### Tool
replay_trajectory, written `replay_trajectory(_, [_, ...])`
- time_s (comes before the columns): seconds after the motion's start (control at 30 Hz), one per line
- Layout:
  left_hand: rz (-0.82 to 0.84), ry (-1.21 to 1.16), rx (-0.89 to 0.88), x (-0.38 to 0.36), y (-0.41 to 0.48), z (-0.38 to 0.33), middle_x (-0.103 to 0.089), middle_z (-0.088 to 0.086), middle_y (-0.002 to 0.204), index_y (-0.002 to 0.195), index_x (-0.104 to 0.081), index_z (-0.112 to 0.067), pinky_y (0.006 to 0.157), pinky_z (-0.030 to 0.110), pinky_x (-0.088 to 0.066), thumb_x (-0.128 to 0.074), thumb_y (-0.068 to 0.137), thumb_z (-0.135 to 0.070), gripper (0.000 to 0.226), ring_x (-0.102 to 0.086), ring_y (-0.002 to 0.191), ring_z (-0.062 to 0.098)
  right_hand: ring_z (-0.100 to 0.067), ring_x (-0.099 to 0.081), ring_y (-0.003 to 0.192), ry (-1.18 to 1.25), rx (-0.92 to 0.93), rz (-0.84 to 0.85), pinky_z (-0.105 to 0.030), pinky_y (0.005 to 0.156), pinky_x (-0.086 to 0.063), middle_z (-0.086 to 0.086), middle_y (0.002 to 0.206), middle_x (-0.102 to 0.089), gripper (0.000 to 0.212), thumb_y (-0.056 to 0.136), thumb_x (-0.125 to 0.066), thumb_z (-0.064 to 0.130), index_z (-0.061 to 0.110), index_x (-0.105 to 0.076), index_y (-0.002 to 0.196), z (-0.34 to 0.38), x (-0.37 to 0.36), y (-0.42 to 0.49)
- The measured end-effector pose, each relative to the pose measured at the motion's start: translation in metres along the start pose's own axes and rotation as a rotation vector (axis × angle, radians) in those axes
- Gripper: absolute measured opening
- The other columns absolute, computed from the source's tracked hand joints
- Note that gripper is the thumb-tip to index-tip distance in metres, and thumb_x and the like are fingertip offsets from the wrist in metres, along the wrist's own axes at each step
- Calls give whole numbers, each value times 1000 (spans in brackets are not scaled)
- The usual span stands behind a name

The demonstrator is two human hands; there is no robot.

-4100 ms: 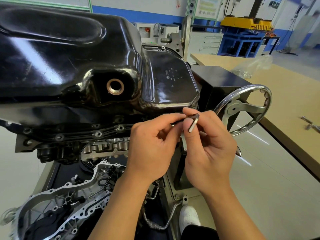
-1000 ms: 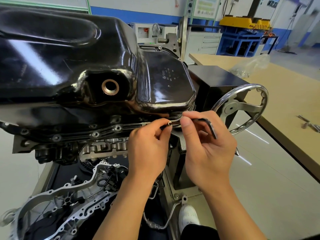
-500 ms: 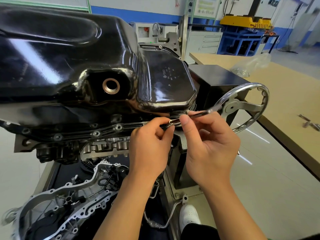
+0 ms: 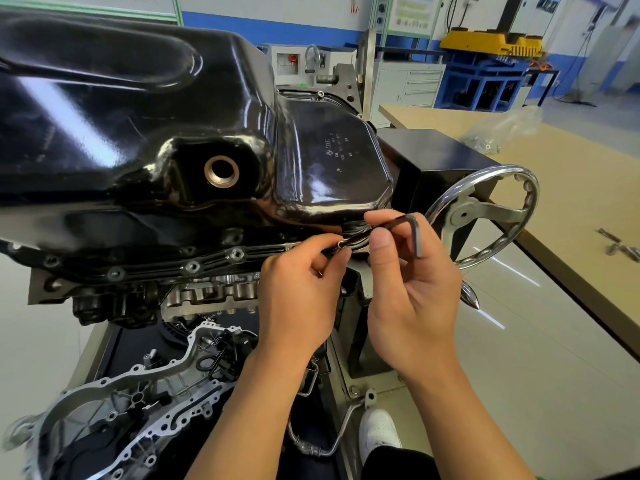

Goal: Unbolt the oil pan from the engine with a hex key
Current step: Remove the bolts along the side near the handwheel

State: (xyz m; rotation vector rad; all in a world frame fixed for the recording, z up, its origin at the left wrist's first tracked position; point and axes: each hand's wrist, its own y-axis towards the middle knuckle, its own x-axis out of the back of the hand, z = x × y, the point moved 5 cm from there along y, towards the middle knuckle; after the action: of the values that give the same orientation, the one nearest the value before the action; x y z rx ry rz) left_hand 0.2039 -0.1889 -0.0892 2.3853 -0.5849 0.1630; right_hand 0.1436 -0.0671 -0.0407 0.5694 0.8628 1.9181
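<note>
My right hand point(image 4: 415, 299) pinches the hex key point(image 4: 398, 220) just below the right corner of the oil pan point(image 4: 173, 116). The key's long axis runs left toward the pan's rim, where my nearer left hand point(image 4: 298, 299) pinches its tip.

A single wide camera rides on the person's head, facing forward and down, close above the left hand point(image 4: 298, 299), right hand point(image 4: 414, 303) and oil pan point(image 4: 145, 126).

An auto workshop: an engine point(image 4: 211, 291) on a stand point(image 4: 443, 150) with a handwheel point(image 4: 465, 213), a long workbench point(image 4: 571, 188) at right, a drawer cabinet point(image 4: 410, 84) and a blue rack point(image 4: 485, 86) far behind.
</note>
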Motion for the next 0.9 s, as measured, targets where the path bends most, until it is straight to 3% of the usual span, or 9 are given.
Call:
replay_trajectory(0.23, [4,-6,-24,0,0,0,-59,-8,56,107,-76,-32,51,31,-49,-69,93,-36,16,-55,50,13,-11,-66,68,55,-38,-121,-21,66,-52,5,75,-69,8,88,-75,22,22,-72,96,2,7,-1])
replay_trajectory(0.37, [-5,-10,-28,-1,0,0,-59,-7,55,106,-76,-30,49,31,-49,-69,92,-33,15,-54,47,14,-26,-65,60,151,-124,-184,-31,59,-57,-7,71,-68,11,84,-76,19,20,-65,86,-2,9,-2])
replay_trajectory(0.5, [0,-4,-36,-1,0,1,-59,-7,56,105,-74,-31,48,34,-50,-71,92,-31,13,-54,47,14,-14,-63,60,140,-124,-161,-21,60,-52,-4,68,-65,13,88,-74,14,16,-63,82,-4,9,-2])
replay_trajectory(0.6, [6,-11,-37,-1,0,0,-60,-10,58,105,-72,-32,51,31,-52,-71,92,-31,13,-56,49,13,-10,-63,64,145,-133,-158,-22,60,-52,-1,73,-67,12,90,-72,10,17,-64,85,-6,8,-1])
replay_trajectory(0.73, [21,-8,-29,-2,-1,-1,-60,-10,57,109,-72,-33,52,27,-49,-70,93,-31,16,-56,49,13,-11,-62,68,101,-97,-104,-26,61,-52,6,76,-67,17,94,-65,12,29,-66,94,-5,9,-1])
replay_trajectory(0.9, [47,-3,-35,-3,-1,-2,-60,-6,55,111,-75,-31,51,34,-51,-68,94,-31,18,-56,49,15,-1,-61,71,41,-30,-37,-14,64,-48,18,82,-65,21,99,-57,11,29,-66,106,-3,7,0])
